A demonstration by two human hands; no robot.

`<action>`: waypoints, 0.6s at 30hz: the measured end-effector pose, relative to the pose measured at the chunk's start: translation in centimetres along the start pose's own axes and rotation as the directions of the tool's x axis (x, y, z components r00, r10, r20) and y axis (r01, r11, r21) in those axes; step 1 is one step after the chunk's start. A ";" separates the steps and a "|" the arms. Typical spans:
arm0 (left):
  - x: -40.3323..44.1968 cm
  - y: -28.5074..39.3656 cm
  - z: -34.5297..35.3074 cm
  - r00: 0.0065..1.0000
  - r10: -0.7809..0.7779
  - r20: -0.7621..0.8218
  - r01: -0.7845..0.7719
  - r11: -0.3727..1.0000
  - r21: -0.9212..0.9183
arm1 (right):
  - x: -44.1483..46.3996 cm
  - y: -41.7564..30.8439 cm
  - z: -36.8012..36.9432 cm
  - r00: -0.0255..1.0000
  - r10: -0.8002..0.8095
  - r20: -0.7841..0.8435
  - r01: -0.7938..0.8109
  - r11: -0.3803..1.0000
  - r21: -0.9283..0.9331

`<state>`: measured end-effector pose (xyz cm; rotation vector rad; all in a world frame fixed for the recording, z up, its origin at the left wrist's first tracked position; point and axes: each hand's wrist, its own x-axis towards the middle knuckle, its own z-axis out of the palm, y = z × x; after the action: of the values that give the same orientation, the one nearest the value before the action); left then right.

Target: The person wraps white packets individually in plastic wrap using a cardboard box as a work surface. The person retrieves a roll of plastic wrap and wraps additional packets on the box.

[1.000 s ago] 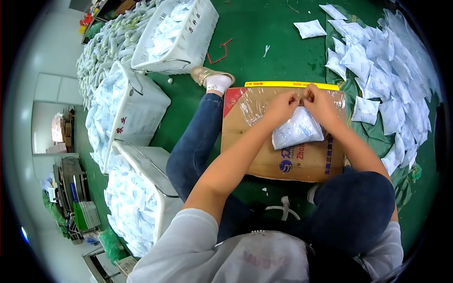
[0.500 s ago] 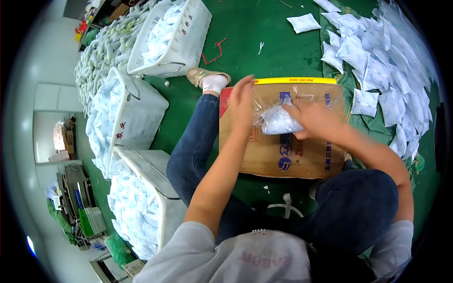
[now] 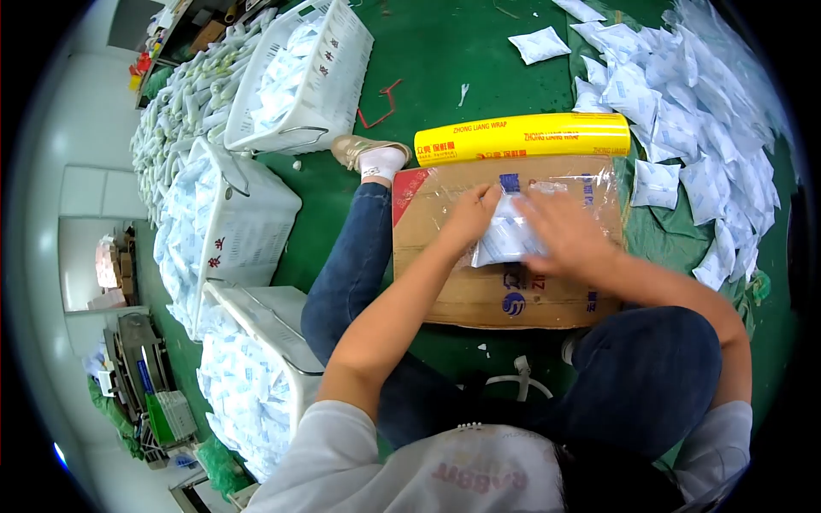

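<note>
On the cardboard box [image 3: 436, 299] between my legs lies a white packet [image 3: 506, 237] with clear film around it. My left hand [image 3: 472, 212] is closed at the packet's upper left corner, pinching film there. Over the packet's right side is my right hand [image 3: 566, 231], blurred, its fingers spread and touching the packet. A yellow roll labelled as wrap [image 3: 523, 137] rests along the far edge of the box. Clear film also covers part of the box top.
White baskets of packets stand on the left, one at the back [image 3: 342, 73], one in the middle [image 3: 256, 227], one nearer [image 3: 278, 321]. A large pile of packets [image 3: 684, 128] lies at the right on green sheeting. A red bent frame [image 3: 389, 104] is on the floor.
The yellow roll shows much more fully at the box's far edge. My left hand came down to the packet's corner. My right hand stayed at the packet, its fingers now spread.
</note>
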<state>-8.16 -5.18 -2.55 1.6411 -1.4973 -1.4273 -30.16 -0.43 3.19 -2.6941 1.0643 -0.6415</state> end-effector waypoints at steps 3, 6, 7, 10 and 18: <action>1.5 0.5 -0.4 0.980 -0.149 0.135 0.166 0.978 -0.125 | 0.6 -1.3 1.3 0.999 0.035 0.016 -0.031 0.974 -0.226; 3.1 2.1 -2.5 0.956 -0.097 0.279 0.003 0.948 0.319 | 1.7 -1.1 0.8 0.991 0.094 0.096 -0.076 0.981 -0.181; 3.5 3.4 -3.2 0.940 -0.058 0.337 -0.140 0.834 0.534 | 2.2 -0.8 -0.4 0.979 0.091 0.183 -0.076 0.993 -0.085; 3.2 7.8 -1.9 0.913 0.037 0.407 -0.388 0.388 0.836 | 4.3 -0.8 -3.5 0.850 0.099 0.517 -0.169 0.982 0.089; 4.6 2.0 2.2 0.626 0.630 0.459 -0.703 0.201 0.682 | 5.1 1.6 -2.9 0.760 -0.082 0.644 -0.300 0.835 0.461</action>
<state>-11.65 -9.37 -3.12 0.9470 -2.7406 -0.1993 -29.12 -5.05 6.91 -2.0544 0.6992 0.0503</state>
